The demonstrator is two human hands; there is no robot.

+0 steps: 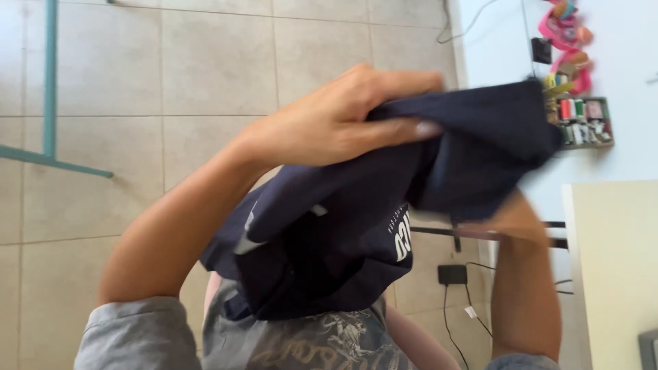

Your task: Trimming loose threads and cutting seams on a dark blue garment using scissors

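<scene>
The left hand (336, 123) was clamped on a dark navy cloth garment with white lettering (343, 233), held bunched above the lap. The right hand (510, 212), mostly hidden under the cloth, probably gripped it too. The garment seemed mid-handling; straightening it would call for both hands pulling apart.

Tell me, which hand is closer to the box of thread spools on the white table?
The right hand. It is tucked under the dark blue garment, just below and left of the box of thread spools. The left hand grips the garment farther left.
</scene>
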